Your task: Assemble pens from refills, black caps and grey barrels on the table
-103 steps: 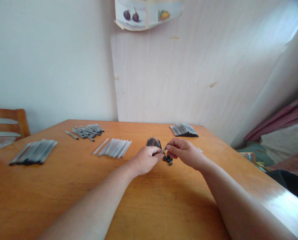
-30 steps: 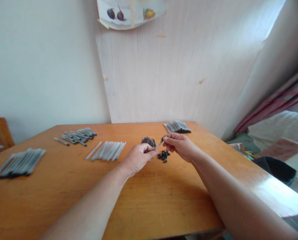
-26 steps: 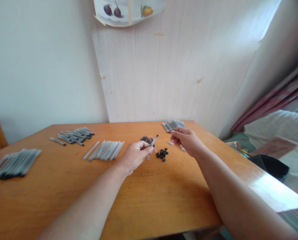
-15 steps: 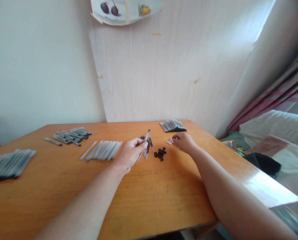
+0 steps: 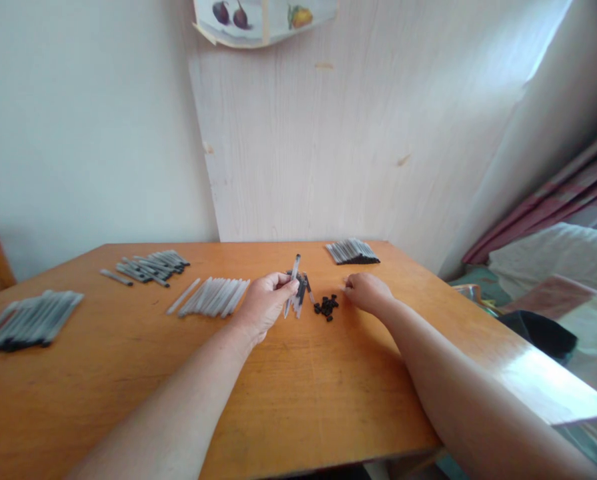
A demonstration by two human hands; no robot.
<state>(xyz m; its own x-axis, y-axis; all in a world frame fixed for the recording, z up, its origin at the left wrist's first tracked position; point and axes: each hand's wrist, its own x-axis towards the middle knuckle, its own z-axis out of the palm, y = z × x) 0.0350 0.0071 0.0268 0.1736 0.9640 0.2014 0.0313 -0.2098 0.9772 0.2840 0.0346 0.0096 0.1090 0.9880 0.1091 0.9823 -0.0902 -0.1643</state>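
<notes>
My left hand (image 5: 268, 300) pinches an upright gel pen (image 5: 295, 268) with a clear barrel and a dark end. Behind and beside it on the table lie several dark-ended pen parts (image 5: 302, 293), partly hidden by the hand. My right hand (image 5: 367, 291) rests low over the table, its fingers closed around the spot of some small whitish pieces (image 5: 347, 287). Those pieces are mostly covered, so what the fingertips hold cannot be made out. Between the two hands sits a small pile of black caps or plugs (image 5: 327, 307).
White pen barrels (image 5: 215, 297) lie in a row left of my left hand. Pens with black ends are grouped at the back left (image 5: 153, 268), far left (image 5: 33, 320) and back right (image 5: 353, 251) of the wooden table (image 5: 278, 387). A black bin (image 5: 538, 333) stands beyond the right edge.
The view has turned slightly left. My right fingers have closed over the small whitish pieces, which showed more before. The pen in my left hand stands more upright.
</notes>
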